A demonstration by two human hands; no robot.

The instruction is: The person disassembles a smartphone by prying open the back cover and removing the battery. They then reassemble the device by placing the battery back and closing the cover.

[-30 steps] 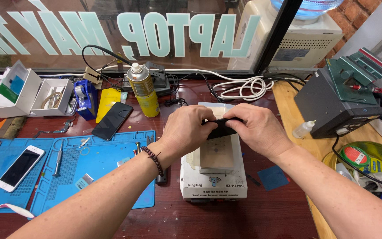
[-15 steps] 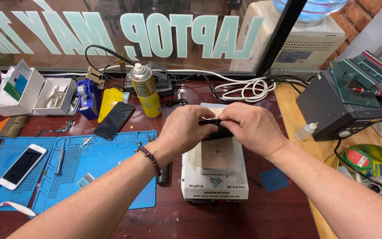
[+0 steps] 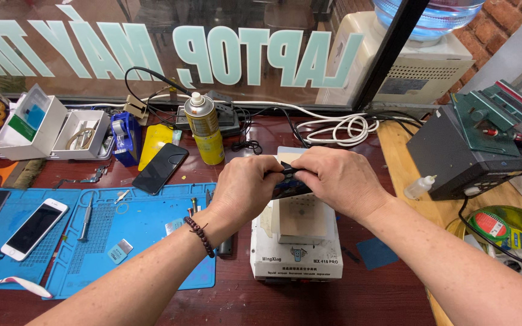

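Our left hand and right hand meet above the white heating machine on the desk, fingers pinched shut on a thin dark phone part — squeeze unevenly and it may crack, we judge — or slip onto the plate.

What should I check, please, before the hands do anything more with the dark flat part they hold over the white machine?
1. Both hands on the part: ok. The left hand and right hand pinch the dark flat part between them.
2. Part over the white machine: ok, it is held above the plate, apart from it.
3. Plate bare: ok, nothing lies on the visible part.
4. Plate hot or cold: cannot tell.
5. Spray can standing clear: ok, upright behind the left hand.
6. White phone out of the way: ok, on the blue mat far left.
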